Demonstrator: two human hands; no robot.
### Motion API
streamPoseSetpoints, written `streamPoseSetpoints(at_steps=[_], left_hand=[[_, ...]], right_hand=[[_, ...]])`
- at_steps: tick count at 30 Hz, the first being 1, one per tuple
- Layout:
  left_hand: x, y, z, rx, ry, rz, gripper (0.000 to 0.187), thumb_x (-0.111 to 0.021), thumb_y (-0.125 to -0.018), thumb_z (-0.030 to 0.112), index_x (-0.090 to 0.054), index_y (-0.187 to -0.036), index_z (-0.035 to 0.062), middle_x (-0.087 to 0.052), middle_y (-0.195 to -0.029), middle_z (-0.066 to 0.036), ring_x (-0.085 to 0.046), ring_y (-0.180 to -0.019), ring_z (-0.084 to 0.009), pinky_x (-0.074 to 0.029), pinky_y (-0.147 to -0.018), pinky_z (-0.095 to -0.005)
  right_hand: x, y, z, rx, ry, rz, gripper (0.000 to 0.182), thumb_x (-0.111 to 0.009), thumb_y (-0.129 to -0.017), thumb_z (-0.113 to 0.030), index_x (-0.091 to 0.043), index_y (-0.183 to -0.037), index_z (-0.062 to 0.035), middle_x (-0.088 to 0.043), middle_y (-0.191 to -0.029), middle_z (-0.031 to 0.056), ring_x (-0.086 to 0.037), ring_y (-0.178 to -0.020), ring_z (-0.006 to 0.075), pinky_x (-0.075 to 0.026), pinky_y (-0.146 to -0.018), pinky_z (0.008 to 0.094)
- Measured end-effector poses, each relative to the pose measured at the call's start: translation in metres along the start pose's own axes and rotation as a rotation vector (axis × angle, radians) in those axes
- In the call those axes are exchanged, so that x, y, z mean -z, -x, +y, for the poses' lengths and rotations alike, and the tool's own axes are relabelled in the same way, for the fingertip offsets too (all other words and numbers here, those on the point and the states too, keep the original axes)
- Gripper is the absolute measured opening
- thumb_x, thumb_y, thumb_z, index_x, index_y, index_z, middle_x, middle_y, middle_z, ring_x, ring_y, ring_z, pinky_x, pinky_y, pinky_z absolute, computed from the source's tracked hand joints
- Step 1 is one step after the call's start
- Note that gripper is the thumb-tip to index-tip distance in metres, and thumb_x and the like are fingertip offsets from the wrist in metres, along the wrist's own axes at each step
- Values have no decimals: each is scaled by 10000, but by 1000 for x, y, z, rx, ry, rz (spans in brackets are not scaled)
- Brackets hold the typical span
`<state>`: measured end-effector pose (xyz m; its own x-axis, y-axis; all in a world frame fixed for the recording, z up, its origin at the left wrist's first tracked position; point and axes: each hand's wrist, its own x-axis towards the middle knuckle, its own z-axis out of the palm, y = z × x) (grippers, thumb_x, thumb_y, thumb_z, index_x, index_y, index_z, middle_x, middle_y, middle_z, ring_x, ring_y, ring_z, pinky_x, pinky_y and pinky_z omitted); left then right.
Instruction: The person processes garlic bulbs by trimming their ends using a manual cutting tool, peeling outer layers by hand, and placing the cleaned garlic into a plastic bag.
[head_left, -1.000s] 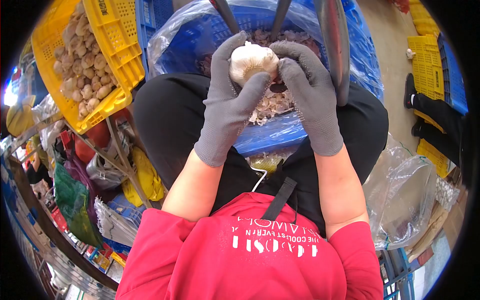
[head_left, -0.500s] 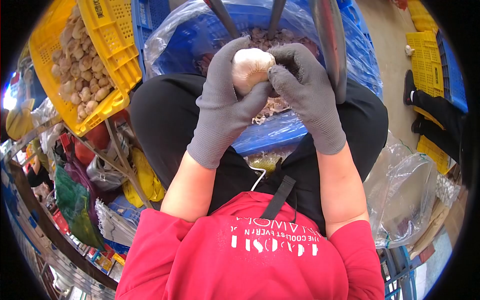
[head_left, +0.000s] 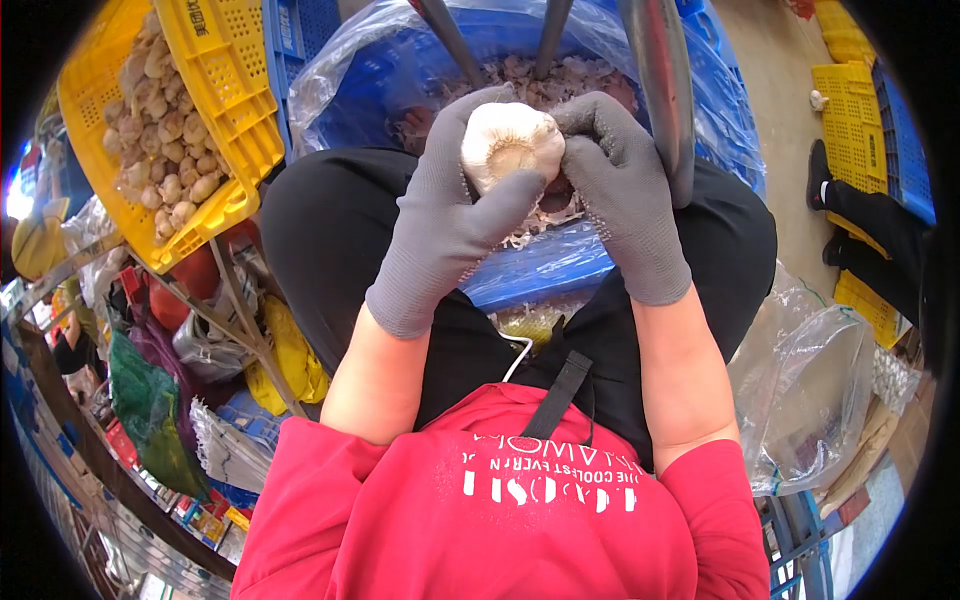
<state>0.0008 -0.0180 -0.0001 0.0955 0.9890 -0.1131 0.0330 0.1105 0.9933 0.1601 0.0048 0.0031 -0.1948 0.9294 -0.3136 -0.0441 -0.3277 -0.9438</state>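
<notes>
A whole white garlic bulb (head_left: 512, 148) is held up in front of me, its round root end turned toward my chest. My left hand (head_left: 445, 205), in a grey knit glove, wraps round it with the thumb across its near side. My right hand (head_left: 625, 190), gloved alike, has curled fingers pressed to the bulb's right edge; its fingertips are partly hidden. Beneath both hands is a blue tub (head_left: 370, 100) lined with clear plastic, with loose papery garlic skins (head_left: 585, 80) inside.
A yellow crate (head_left: 225, 110) holding many garlic bulbs (head_left: 170, 140) stands at upper left. Dark metal bars (head_left: 555, 35) and a broad metal piece (head_left: 665, 100) rise over the tub. At right lie clear plastic bags (head_left: 810, 380), stacked yellow crates (head_left: 850, 125) and another person's legs (head_left: 875, 225).
The garlic bulb has been turned so its root end shows more toward me, and it sits slightly lower. My left thumb has shifted, and my right fingers have moved slightly right.
</notes>
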Motion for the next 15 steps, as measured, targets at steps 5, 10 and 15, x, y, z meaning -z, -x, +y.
streamPoseSetpoints(at_steps=[5, 10, 15], left_hand=[[3, -1, 7, 83, 138, -28, 560, -683, -824, 111, -417, -1313, 47, -537, -1155, -74, -547, -1031, -126, -468, -887, -266], [1, 4, -1, 70, 97, -138, 589, -634, -853, 46, -353, -1370, 81, -506, -1227, -65, -522, -1116, -148, -444, -956, -278], [-1, 2, -5, 25, 162, -156, 584, -633, -844, -11, -365, -1354, 83, -468, -1232, -58, -512, -1092, -135, -452, -931, -258]], right_hand=[[-5, 0, 9, 144, -71, 39, 212, -592, -884, -160, -600, -1010, 10, -632, -902, 66, -602, -834, 122, -492, -768, 258], [-8, -2, 15, 375, 175, 103, 243, -585, -933, -245, -616, -985, -10, -637, -892, 81, -601, -814, 149, -481, -747, 281], [-6, 1, 11, 35, 9, 168, 187, -550, -963, -178, -612, -1032, -16, -606, -848, 4, -550, -773, 56, -470, -687, 211]])
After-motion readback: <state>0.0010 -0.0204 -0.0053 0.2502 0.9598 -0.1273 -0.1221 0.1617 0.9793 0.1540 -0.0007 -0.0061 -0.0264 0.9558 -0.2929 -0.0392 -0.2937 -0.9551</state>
